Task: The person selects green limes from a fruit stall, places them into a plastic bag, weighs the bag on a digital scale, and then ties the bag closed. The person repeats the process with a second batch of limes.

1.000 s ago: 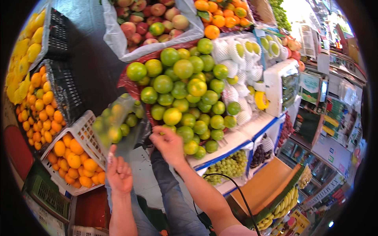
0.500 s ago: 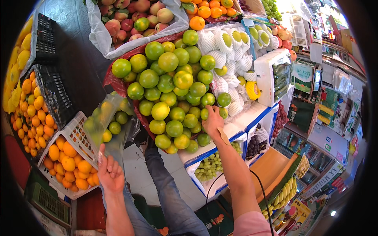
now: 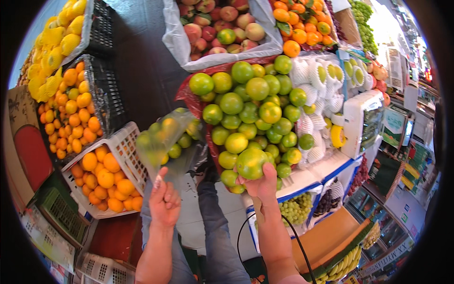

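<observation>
In my right hand (image 3: 261,184), a large green citrus fruit (image 3: 252,163) is held up over the front of a pile of green citrus fruits (image 3: 248,112). My thumb and fingers wrap its near side. My left hand (image 3: 164,201) has its fingers curled in a pinch at the near edge of a clear plastic bag (image 3: 153,146). The bag spreads away from the fingertips, blurred. Several green and yellowish fruits (image 3: 175,150) show in or behind it; I cannot tell which.
A white crate of oranges (image 3: 106,175) stands left of my left hand. Beyond the pile lie a lined box of peaches (image 3: 229,23) and orange mandarins (image 3: 307,23). Net-wrapped fruits (image 3: 319,94) sit to the right, with green grapes (image 3: 295,208) in a box below them.
My right hand has lifted a green citrus fruit from the pile's right side and drawn it nearer. My left hand keeps its pinch on the bag. The whole view has shifted left.
</observation>
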Tool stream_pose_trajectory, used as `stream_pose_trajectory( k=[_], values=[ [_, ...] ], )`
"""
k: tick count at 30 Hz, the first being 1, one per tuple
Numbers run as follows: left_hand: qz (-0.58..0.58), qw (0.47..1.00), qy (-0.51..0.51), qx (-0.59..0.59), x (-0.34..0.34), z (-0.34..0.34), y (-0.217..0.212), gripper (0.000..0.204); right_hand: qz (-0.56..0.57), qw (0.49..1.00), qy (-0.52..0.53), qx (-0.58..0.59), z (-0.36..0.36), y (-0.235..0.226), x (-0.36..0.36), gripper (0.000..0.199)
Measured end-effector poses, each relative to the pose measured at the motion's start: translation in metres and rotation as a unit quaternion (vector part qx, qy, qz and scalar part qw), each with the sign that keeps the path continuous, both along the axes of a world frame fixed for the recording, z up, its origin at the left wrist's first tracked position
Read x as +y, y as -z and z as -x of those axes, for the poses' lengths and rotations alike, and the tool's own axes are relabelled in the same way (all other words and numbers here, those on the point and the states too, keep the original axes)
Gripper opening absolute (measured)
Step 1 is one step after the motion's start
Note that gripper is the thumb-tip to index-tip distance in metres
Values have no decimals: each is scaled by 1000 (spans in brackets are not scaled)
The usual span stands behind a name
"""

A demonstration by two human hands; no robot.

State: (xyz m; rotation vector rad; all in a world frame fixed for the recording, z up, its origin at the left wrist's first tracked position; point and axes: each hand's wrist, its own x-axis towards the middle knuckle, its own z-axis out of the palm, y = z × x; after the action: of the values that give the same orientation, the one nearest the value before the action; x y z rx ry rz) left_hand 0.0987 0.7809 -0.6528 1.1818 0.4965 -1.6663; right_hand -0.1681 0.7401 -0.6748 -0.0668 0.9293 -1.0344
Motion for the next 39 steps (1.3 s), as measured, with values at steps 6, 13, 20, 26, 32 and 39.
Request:
stream_pose_trajectory(
  k=[6,13,20,26,32,39],
  values=[
    [16,1000,2,7,0,-2,0,35,-21,969,-106,222,-100,20,-1,47],
    [-3,1000,-16,-23,-3,-1,0,37,-112,881,48,456,27,47,-4,30],
    [2,1000,-7,-20,1,0,2,38,-39,474,-316,821,145,81,-29,52],
    [9,1000,0,-16,0,1,2,38,-57,386,-458,798,149,76,-43,59],
    [-15,1000,-6,-21,-1,0,-1,37,-121,654,-294,687,148,29,-40,62],
    [-8,1000,-8,-11,-2,0,0,35,-96,995,41,10,73,-14,0,55]
  ],
)
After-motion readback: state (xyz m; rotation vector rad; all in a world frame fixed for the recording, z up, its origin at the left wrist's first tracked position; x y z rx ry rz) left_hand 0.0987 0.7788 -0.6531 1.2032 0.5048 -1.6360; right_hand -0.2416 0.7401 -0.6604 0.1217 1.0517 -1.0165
